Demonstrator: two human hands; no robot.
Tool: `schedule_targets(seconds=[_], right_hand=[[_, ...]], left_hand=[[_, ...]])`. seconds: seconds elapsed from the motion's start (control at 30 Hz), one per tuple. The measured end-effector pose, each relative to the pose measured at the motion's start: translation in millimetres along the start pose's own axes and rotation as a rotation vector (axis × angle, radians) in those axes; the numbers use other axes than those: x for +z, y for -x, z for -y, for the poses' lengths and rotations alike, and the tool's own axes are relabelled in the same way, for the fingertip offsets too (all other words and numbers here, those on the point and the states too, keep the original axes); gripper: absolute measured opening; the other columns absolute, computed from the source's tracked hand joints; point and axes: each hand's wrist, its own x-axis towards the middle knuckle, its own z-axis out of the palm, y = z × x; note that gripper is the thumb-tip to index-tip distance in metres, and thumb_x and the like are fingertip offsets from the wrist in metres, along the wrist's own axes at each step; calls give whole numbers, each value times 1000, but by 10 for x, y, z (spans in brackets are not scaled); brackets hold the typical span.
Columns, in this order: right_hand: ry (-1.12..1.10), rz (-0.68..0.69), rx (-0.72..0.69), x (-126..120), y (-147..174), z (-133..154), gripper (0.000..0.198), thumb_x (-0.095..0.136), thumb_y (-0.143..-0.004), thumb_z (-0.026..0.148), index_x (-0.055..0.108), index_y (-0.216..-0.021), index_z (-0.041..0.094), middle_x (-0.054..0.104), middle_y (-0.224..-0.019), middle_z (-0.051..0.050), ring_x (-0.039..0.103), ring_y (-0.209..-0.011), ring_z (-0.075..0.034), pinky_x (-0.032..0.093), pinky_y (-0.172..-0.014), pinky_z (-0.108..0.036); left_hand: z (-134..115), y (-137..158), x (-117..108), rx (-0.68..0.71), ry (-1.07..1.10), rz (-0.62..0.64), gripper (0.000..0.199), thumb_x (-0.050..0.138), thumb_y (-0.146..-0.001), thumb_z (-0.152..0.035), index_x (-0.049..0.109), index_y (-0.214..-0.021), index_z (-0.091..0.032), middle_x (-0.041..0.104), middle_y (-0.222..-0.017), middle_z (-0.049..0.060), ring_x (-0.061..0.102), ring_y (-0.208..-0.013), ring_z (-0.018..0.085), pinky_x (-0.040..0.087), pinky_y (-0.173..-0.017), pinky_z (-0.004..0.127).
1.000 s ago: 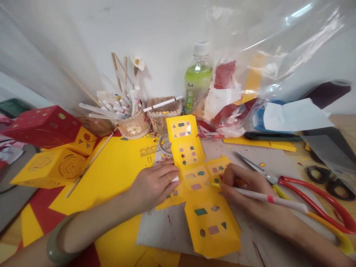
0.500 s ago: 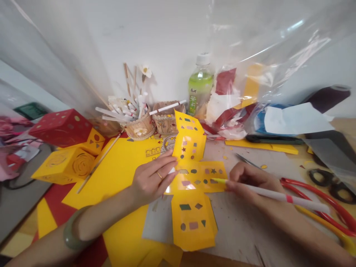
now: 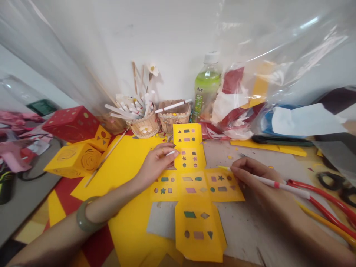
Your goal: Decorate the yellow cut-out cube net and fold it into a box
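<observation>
While the fingers of my right hand [image 3: 250, 174] are clamped round a white marker [image 3: 268, 181], its yellow tip poking out ahead of them, the thumb and fingers of my left hand [image 3: 155, 162] pinch a small white cap [image 3: 170, 152]. Between my two hands, and stretching down nearer me, lies the yellow cross-shaped card [image 3: 193, 204], dotted with green, pink and dark shapes. My left fingertips are at the edge of an upper panel; the marker's tip is by the right arm's top edge, and I can't tell whether it touches. Beyond my left fingers stands a basket of pens [image 3: 144, 127]; red handles [image 3: 326, 215] lie just beside my right hand.
</observation>
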Motion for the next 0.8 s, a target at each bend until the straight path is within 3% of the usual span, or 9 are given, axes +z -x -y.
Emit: schedule_targets(seconds=[0.13,0.27,0.33,0.4,0.47,0.53,0.6,0.8], right_hand=[[29,44,8,15,27,32,19,51,-80,33,51,-67,20,49,-59,3,44,-54,-11,33,-47,-22],[-3,74,-21,22,59,29,21,50,-80,34,49,-65,20,45,-55,4,40,-49,-11,30,-44,-22],[-21,91,-45,12,67,24,21,50,-80,34,49,-64,20,46,-58,3,42,-52,-12,31,-46,-23],[-39,82,-77,-8,77,22,20,50,-80,33,49,-64,21,47,-59,2,43,-55,-12,32,-48,-24],[-62,21,-140,-33,97,20,17,51,-80,29,49,-65,21,47,-61,2,44,-58,-13,32,-50,-24],[-91,-61,-237,-55,127,12,15,53,-79,28,49,-65,22,48,-63,2,45,-61,-13,34,-54,-25],[-103,-63,-290,-63,157,2,18,54,-79,30,49,-64,21,49,-62,2,45,-60,-13,34,-54,-25],[-47,248,-142,62,149,37,24,49,-83,33,46,-63,20,43,-58,4,38,-53,-11,27,-47,-23]], left_hand=[[-23,-58,4,-80,98,128,17,59,-80,-29,70,-84,-16,68,-94,8,65,-81,17,58,-63,26],[-94,-10,31,-135,34,212,22,55,-83,-31,69,-91,-16,71,-88,6,67,-72,16,59,-60,27],[-139,45,37,-15,-67,143,22,55,-83,-32,69,-90,-17,71,-88,4,67,-76,17,59,-62,28],[-184,102,32,217,-199,1,18,56,-82,-31,70,-86,-19,71,-88,3,66,-82,18,57,-71,31],[-223,142,22,420,-314,-116,15,57,-82,-28,70,-86,-21,71,-90,2,65,-86,17,54,-80,33],[-247,153,14,536,-377,-148,15,56,-83,-25,69,-90,-21,71,-91,1,65,-84,15,53,-79,32],[-247,131,15,591,-392,-133,16,56,-83,-24,68,-94,-21,71,-92,2,65,-82,15,54,-77,31],[-149,-13,48,619,-375,-115,14,56,-82,-21,69,-88,-19,70,-94,4,64,-87,16,52,-79,31]])
